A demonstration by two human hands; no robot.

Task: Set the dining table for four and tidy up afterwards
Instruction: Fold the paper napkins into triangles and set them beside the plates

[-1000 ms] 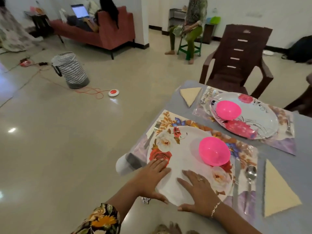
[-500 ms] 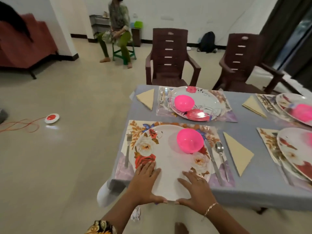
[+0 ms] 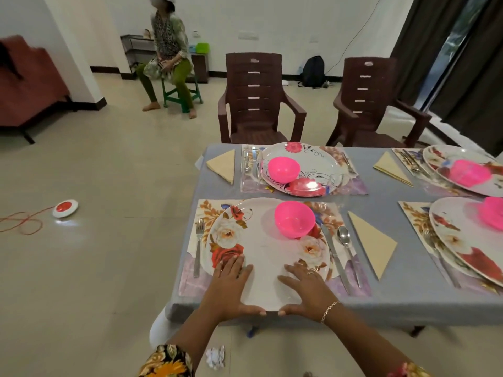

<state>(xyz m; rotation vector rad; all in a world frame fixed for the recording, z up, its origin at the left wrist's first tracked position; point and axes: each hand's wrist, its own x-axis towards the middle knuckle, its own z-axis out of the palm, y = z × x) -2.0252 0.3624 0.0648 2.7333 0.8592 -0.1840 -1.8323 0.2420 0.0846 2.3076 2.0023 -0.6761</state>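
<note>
Unmoved, left hand point(image 3: 231, 288) and right hand point(image 3: 309, 292) press plate point(image 3: 268, 251), thumbs seemingly along rim.

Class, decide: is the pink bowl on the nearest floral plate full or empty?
Empty: the round pink plastic bowl shows only bare pink inside its hollow.

Count's in: four floral plates point(image 3: 266, 268) point(image 3: 321, 161) point(image 3: 441, 156) point(image 3: 457, 235) on the worktop point(image 3: 394, 297), and four pink bowls point(image 3: 294, 219) point(image 3: 284, 169) point(image 3: 469, 172) point(image 3: 494, 213), one per plate! Four placemats point(image 3: 187, 278) point(image 3: 356, 183) point(image 3: 402, 153) point(image 3: 416, 216), three folded yellow napkins point(image 3: 221, 165) point(image 3: 392, 168) point(image 3: 373, 243), two brown chairs point(image 3: 253, 99) point(image 3: 364, 99) beyond the worktop, two hands point(image 3: 231, 287) point(image 3: 307, 289) at its near edge.
</note>
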